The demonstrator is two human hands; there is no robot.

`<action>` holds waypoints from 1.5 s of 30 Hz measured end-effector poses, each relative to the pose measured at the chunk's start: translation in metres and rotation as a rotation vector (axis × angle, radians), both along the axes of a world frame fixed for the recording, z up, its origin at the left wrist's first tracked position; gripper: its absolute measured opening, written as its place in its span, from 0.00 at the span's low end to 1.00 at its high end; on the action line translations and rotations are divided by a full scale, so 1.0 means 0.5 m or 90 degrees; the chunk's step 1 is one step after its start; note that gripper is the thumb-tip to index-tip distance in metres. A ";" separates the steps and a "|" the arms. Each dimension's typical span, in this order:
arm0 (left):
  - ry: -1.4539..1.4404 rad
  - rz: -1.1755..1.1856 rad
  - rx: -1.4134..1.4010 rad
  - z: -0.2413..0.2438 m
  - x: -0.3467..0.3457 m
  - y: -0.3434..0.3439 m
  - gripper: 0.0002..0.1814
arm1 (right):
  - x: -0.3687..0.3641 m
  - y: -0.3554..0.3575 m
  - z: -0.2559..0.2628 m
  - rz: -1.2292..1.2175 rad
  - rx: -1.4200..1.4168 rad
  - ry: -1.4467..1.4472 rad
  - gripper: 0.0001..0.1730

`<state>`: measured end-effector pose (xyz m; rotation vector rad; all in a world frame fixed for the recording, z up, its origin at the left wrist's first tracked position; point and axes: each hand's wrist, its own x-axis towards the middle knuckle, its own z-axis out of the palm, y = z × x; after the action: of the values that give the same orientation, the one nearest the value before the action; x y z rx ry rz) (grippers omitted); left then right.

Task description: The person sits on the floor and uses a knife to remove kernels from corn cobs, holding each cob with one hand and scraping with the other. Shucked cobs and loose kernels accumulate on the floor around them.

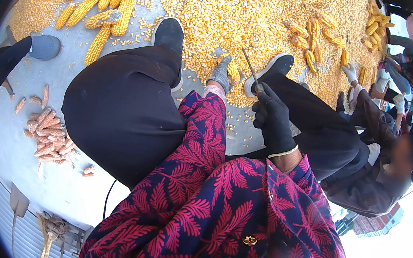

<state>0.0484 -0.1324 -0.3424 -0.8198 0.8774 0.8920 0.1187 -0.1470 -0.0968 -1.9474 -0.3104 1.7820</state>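
Note:
My left hand [220, 75], in a grey glove, grips a yellow ear of corn [233, 70] low over the ground between my shoes. My right hand [274, 116], in a black glove with a pale cuff, is closed around the handle of a screwdriver-like tool [253, 67]. Its thin metal shaft points forward and to the left, apart from the ear. Loose corn kernels [213, 20] lie in a thick layer ahead of my feet. Part of the ear is hidden by the glove.
Several whole ears [107, 2] lie ahead on the left, and more ears [312, 37] rest on the kernels at right. Bare cobs [49, 135] are heaped on the concrete at left. Close on my right sits a person [377, 167]; another person's shoe [45, 47] is at left.

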 end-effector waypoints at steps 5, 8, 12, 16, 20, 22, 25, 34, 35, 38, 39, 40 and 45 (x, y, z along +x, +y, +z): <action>0.025 -0.062 0.026 0.004 -0.020 -0.011 0.16 | 0.016 -0.046 0.065 0.215 0.018 -0.200 0.23; 0.028 -0.090 0.041 -0.008 -0.021 -0.001 0.17 | 0.031 -0.073 0.079 0.396 0.073 -0.315 0.22; 0.140 -0.054 0.117 -0.031 -0.003 -0.018 0.26 | 0.025 -0.084 0.091 0.519 0.078 -0.384 0.21; 0.134 -0.187 0.094 -0.039 0.004 -0.013 0.30 | 0.016 -0.061 0.101 0.627 0.071 -0.446 0.20; 0.124 -0.239 0.082 0.006 -0.001 0.002 0.33 | 0.021 -0.043 0.101 0.654 0.083 -0.425 0.20; 0.149 -0.253 0.077 0.018 -0.010 -0.001 0.33 | 0.016 -0.040 0.103 0.642 0.073 -0.413 0.20; 0.174 -0.237 0.075 -0.030 -0.023 -0.020 0.33 | 0.000 -0.036 0.103 0.639 0.071 -0.390 0.20; 0.120 -0.234 0.084 -0.050 0.009 -0.013 0.33 | 0.008 -0.044 0.101 0.622 0.044 -0.440 0.21; 0.117 -0.233 0.086 -0.051 0.011 -0.012 0.33 | 0.011 -0.049 0.098 0.620 0.043 -0.442 0.21; 0.111 -0.228 0.085 -0.054 0.013 -0.011 0.33 | 0.012 -0.052 0.099 0.614 0.050 -0.439 0.21; 0.108 -0.227 0.085 -0.055 0.013 -0.011 0.33 | 0.011 -0.052 0.100 0.612 0.055 -0.438 0.20; 0.106 -0.226 0.085 -0.055 0.013 -0.012 0.33 | 0.008 -0.052 0.099 0.603 0.054 -0.439 0.21; 0.098 -0.220 0.078 -0.058 0.013 -0.010 0.33 | 0.005 -0.064 0.096 0.601 0.076 -0.462 0.21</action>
<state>0.0550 -0.1374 -0.3713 -0.4779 1.0508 0.7019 0.1212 -0.1792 -0.0486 -2.4893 -1.7613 1.3168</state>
